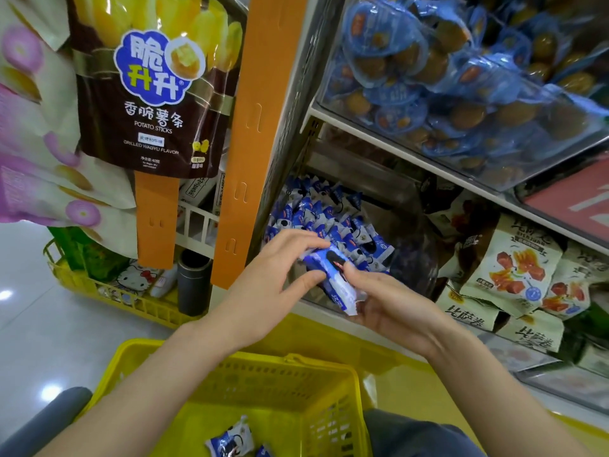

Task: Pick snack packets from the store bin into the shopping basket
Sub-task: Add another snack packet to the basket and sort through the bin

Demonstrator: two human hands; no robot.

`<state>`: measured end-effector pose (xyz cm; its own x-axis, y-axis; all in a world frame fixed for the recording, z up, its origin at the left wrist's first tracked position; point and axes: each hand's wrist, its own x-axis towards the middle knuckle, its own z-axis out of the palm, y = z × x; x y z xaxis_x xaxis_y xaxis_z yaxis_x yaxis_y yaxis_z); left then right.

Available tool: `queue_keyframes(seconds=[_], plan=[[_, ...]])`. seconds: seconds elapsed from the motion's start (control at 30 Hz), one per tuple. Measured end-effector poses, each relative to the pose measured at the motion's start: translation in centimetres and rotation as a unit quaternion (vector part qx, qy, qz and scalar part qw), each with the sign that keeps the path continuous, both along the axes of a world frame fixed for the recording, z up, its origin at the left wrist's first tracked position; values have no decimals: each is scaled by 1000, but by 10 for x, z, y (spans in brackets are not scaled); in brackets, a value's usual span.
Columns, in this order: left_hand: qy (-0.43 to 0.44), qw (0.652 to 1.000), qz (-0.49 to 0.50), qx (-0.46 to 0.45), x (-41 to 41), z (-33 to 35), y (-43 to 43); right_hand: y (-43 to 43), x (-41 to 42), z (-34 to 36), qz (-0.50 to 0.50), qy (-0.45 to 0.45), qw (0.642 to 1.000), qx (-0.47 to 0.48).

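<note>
A clear store bin (412, 225) on the lower shelf holds a heap of small blue-and-white snack packets (316, 216). At the bin's front edge both hands meet on a bundle of these packets (333, 278). My right hand (392, 308) cups the bundle from below, its thumb pressed on top. My left hand (273, 285) pinches the bundle's left end between thumb and fingers. Below, the yellow shopping basket (329, 384) stands under my forearms, with two of the same packets (230, 440) lying on its floor.
An orange shelf post (253, 127) stands left of the bin, with a hanging potato-sticks bag (155, 90) beside it. A bin of blue packs (461, 77) sits above. Green-and-white snack bags (514, 275) fill the right. Another yellow basket (108, 288) rests on the floor at left.
</note>
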<state>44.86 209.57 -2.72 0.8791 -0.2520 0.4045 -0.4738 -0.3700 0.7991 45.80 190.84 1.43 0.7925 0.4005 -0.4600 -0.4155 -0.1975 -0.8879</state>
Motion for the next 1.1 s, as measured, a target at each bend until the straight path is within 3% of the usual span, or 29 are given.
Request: queue_keyframes(seconds=[0.07, 0.13, 0.23, 0.33, 0.53, 0.73, 1.1], plan=[[-42, 995, 13, 94, 7, 0, -3, -5, 7, 5, -44, -39, 998, -18], [-65, 986, 33, 150, 16, -3, -5, -10, 25, 6, -109, -118, 982, -102], [-106, 960, 56, 254, 31, -14, -7, -20, 72, 4, -248, -215, 917, -228], [-142, 923, 53, 353, 39, -26, -7, -23, 121, -1, -314, -261, 859, -310], [-192, 920, 34, 340, 49, -30, -1, -37, 194, -28, -302, -279, 793, -451], [-231, 918, 14, 323, 60, -35, 4, -42, 219, -53, -307, -267, 762, -504], [-224, 913, 20, 339, 54, -28, 4, -36, 217, -50, -249, -232, 802, -491]])
